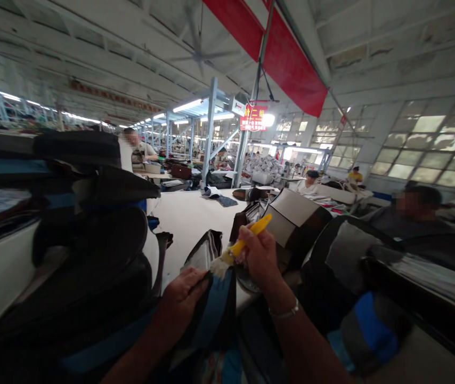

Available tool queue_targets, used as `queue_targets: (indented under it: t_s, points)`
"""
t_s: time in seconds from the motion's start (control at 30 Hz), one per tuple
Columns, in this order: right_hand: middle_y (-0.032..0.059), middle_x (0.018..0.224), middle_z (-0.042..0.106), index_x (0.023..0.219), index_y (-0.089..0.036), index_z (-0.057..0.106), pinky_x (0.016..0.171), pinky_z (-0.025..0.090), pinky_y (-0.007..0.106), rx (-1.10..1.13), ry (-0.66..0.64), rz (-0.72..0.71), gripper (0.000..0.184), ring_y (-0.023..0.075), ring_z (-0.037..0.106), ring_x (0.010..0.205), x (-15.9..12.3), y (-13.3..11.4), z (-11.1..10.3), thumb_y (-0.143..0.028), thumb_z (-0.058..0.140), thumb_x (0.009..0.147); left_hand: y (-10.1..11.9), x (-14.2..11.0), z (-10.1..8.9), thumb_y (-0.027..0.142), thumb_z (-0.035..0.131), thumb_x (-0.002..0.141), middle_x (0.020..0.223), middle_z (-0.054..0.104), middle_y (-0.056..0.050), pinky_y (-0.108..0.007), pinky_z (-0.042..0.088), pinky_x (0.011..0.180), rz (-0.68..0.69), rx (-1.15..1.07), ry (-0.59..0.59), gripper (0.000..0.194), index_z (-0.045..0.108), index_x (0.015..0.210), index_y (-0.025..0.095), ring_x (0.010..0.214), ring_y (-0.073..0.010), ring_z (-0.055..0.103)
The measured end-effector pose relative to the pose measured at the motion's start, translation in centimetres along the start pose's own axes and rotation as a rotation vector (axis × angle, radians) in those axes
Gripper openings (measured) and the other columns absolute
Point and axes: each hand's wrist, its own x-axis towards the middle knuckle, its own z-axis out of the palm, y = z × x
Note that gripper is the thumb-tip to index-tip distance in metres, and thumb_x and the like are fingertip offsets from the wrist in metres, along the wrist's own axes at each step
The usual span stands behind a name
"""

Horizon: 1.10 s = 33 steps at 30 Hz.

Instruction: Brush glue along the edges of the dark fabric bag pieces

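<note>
My right hand [261, 255] is closed around a paintbrush [238, 246] with a yellow handle, its pale bristles tilted down to the left. The bristle tips meet or hover just over the edge of a dark fabric piece [216, 306] with a blue stripe; contact is hard to make out. My left hand [184, 292] pinches that fabric piece by its upper left edge, near the bristles. Behind it, a grey-lined flap [205, 252] with a dark rim stands up from the white table [179, 213].
Dark fabric pieces [91, 229] are piled high on the left. To the right stand folded grey-and-black panels [297, 213] and more dark pieces [343, 256]. Patterned scraps [221, 197] lie at the table's back. A co-worker [417, 213] sits at right; others work farther off.
</note>
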Motion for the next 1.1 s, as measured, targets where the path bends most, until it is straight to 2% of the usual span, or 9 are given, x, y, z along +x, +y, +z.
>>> queue_targets:
  t_s: [0.1,0.23,0.37,0.53,0.63,0.8,0.9,1.03,1.1]
  points:
    - [-0.0032,0.060,0.050,0.073,-0.016,0.059,0.050,0.036,0.021,-0.191,-0.089,-0.063,0.031,0.0092,0.044,0.053,0.6,0.7,0.1,-0.044,0.063,0.087,-0.2,-0.2,-0.3,0.041,0.048,0.093,0.092,0.064,-0.005,-0.035,0.048,0.086,-0.018,0.021,-0.024,0.028,0.066,0.086,0.020,0.092,-0.0232,0.062]
    - [-0.0016,0.066,0.053,0.074,-0.017,0.060,0.056,0.039,0.022,-0.189,0.003,-0.127,0.029,0.0100,0.046,0.059,0.8,0.5,-0.9,-0.042,0.061,0.089,-0.5,-0.2,-0.8,0.042,0.049,0.092,0.094,0.064,-0.004,-0.035,0.047,0.090,-0.033,0.005,-0.022,0.027,0.067,0.088,0.021,0.096,-0.0235,0.062]
    - [-0.0015,0.064,0.052,0.077,-0.018,0.060,0.054,0.039,0.022,-0.272,-0.117,-0.144,0.026,0.0113,0.047,0.058,0.1,0.6,-1.6,-0.041,0.060,0.089,-1.0,-0.1,-1.0,0.042,0.052,0.092,0.094,0.066,-0.002,-0.032,0.048,0.090,-0.045,-0.021,-0.007,0.026,0.070,0.093,0.023,0.097,-0.0222,0.064]
    - [-0.0005,0.066,0.053,0.078,-0.019,0.060,0.056,0.041,0.023,-0.348,0.000,-0.192,0.024,0.0122,0.048,0.059,-0.4,1.4,-2.1,-0.039,0.057,0.091,-1.6,0.1,-1.0,0.039,0.051,0.094,0.094,0.069,-0.002,-0.029,0.051,0.084,0.019,0.043,0.002,0.027,0.071,0.100,0.023,0.093,-0.0205,0.066]
    - [-0.0004,0.063,0.053,0.074,-0.018,0.061,0.055,0.039,0.024,-0.466,-0.019,-0.206,0.027,0.0123,0.048,0.057,-0.2,1.1,-2.4,-0.041,0.059,0.089,-1.9,0.2,-0.6,0.033,0.048,0.096,0.092,0.068,-0.004,-0.028,0.053,0.078,0.170,0.232,0.060,0.025,0.070,0.098,0.021,0.087,-0.0191,0.067]
    - [-0.0017,0.059,0.052,0.074,-0.019,0.058,0.055,0.038,0.024,-0.485,0.117,-0.251,0.029,0.0124,0.048,0.054,0.3,-1.8,-1.7,-0.043,0.057,0.091,-3.4,-0.2,1.3,0.016,0.046,0.095,0.087,0.066,-0.007,-0.031,0.055,0.072,0.615,0.714,0.255,0.022,0.063,0.109,0.015,0.079,-0.0203,0.065]
    - [-0.0016,0.060,0.053,0.073,-0.019,0.057,0.056,0.036,0.024,-0.553,-0.013,-0.310,0.032,0.0118,0.049,0.056,0.2,-3.0,-0.3,-0.042,0.053,0.094,-4.2,-0.5,2.7,0.010,0.047,0.093,0.086,0.065,-0.008,-0.033,0.056,0.071,0.730,0.847,0.289,0.021,0.061,0.109,0.013,0.078,-0.0208,0.064]
    - [-0.0018,0.057,0.050,0.067,-0.019,0.050,0.053,0.026,0.026,-0.867,-0.385,-0.373,0.030,0.0101,0.041,0.051,0.4,-3.1,1.0,-0.033,0.052,0.094,-4.1,-0.6,3.5,0.008,0.047,0.093,0.081,0.063,-0.008,-0.034,0.055,0.066,0.779,0.874,0.254,0.020,0.060,0.108,0.012,0.073,-0.0207,0.061]
    - [-0.0008,0.060,0.051,0.068,-0.019,0.049,0.055,0.022,0.028,-1.044,-0.429,-0.446,0.026,0.0106,0.039,0.051,0.6,-3.2,1.1,-0.030,0.053,0.092,-3.8,-0.5,3.5,0.008,0.044,0.094,0.082,0.063,-0.010,-0.035,0.056,0.066,0.799,0.878,0.232,0.021,0.061,0.107,0.010,0.073,-0.0215,0.061]
